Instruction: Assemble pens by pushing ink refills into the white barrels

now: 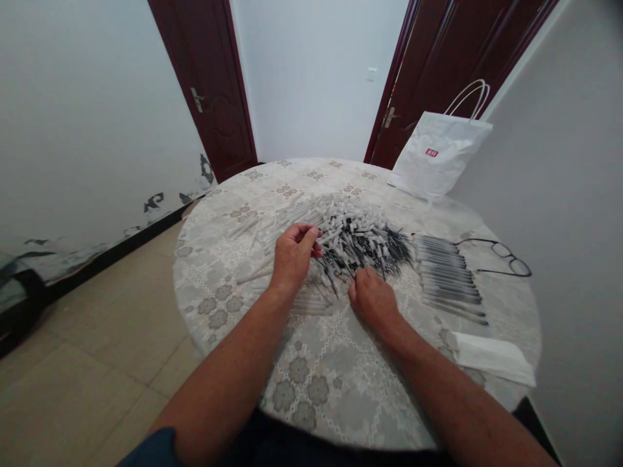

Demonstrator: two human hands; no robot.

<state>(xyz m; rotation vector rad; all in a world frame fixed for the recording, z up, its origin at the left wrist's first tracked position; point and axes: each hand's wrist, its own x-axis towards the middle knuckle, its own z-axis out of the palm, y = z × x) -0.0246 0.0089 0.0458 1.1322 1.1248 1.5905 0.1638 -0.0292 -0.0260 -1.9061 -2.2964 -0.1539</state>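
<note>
A heap of small white caps [357, 217] and thin dark pen refills [357, 250] lies mid-table, with translucent pen barrels [311, 301] loose on its near left side. Over the heap's left edge, my left hand [294, 253] has its thumb and fingers drawn together; whatever may be between them is too small to name. My right hand [374, 295] rests low at the heap's near edge, its fingers curled in against the dark refills. What it pinches is hidden by the knuckles. Assembled-looking pens [450, 279] lie side by side in a row to the right.
Eyeglasses [506, 258] lie beyond the pen row. A folded white cloth or tissue [494, 357] is near the right edge of the round table, which has a patterned tablecloth [311, 389]. A white paper bag [440, 155] stands at the back right, close to the wall.
</note>
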